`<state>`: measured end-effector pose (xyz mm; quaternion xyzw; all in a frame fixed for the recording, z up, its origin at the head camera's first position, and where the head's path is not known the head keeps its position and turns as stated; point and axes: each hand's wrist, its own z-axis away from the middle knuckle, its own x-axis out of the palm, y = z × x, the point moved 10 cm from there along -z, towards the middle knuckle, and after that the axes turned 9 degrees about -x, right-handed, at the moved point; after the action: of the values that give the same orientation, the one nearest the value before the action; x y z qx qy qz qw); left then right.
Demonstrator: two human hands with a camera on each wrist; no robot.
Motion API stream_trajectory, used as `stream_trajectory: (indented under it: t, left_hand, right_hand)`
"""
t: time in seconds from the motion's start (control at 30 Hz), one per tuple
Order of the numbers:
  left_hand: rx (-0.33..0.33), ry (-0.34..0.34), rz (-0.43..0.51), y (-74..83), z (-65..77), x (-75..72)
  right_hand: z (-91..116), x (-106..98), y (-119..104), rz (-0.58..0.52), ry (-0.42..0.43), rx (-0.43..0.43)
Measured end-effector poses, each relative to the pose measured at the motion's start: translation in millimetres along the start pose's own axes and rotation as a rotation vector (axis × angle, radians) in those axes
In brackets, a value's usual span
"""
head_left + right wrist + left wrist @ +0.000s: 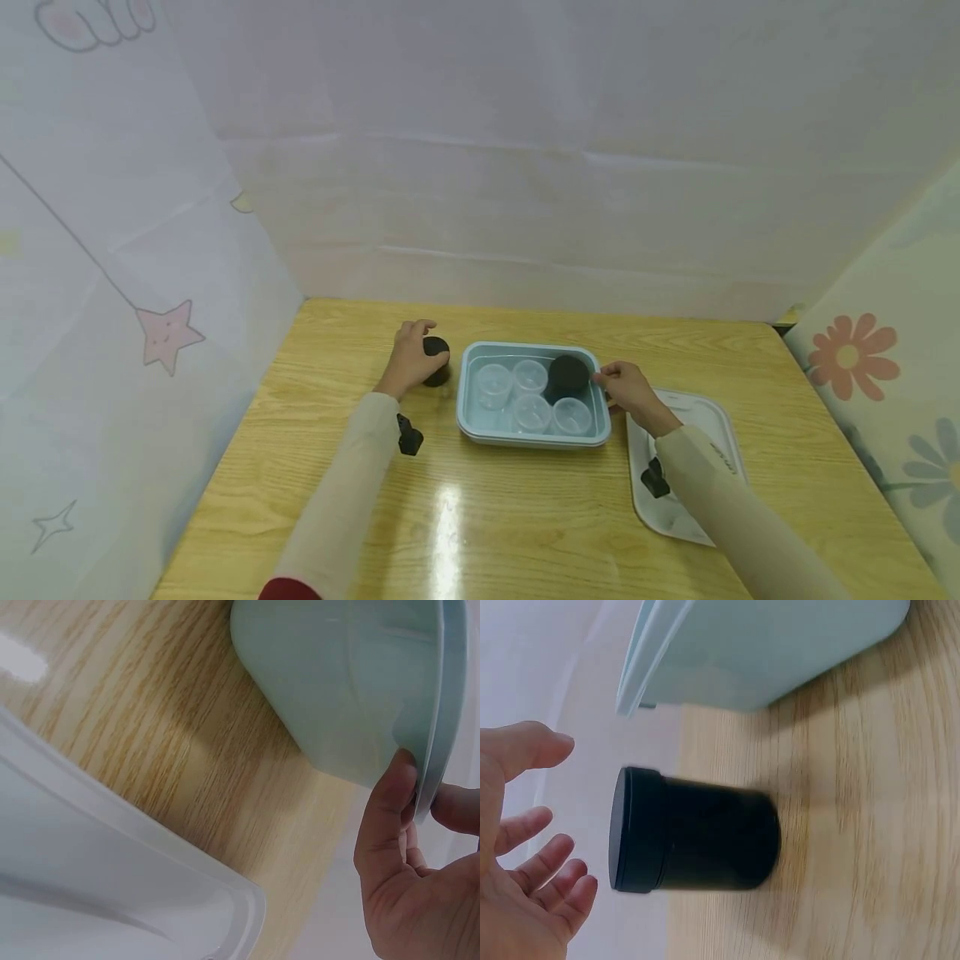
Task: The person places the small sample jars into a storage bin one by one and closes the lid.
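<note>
My left hand (408, 363) hovers around the lid of a black lidded jar (701, 834), its fingers loosely bent and spread. In the left wrist view, a gap shows between those fingers and the lid. The jar stands upright on the table, left of a pale blue plastic basin (498, 438). With thumb and fingers, my right hand (420, 862) pinches the basin's rim at its right side. Inside the basin are a second black round-topped container (568, 372) at the back right and several clear plastic cups (532, 412).
A white tray (726, 425) lies to the right of the basin, partly beneath my right forearm. The wooden table (337, 508) meets a draped, light-coloured backdrop (525, 225) along its far edge, with printed sheets at both sides.
</note>
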<state>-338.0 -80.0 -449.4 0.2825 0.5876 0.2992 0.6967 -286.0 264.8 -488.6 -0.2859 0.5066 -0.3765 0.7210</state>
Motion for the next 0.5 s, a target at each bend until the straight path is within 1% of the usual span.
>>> stream_trajectory:
  t: [0.13,0.23,0.5]
  left_hand:
    - [-0.009,0.002,-0.003,-8.0,-3.1,-4.8]
    - [-0.009,-0.005,-0.004,-12.6,-5.5,-5.7]
    - [-0.039,-0.026,-0.009,-22.5,-9.1,1.6]
  right_hand:
    - [-0.4,0.2,-0.3,0.000,-0.001,-0.002]
    - [-0.5,0.5,-0.5,0.000,-0.004,-0.009]
    - [0.0,0.3,0.3,-0.001,0.003,-0.019]
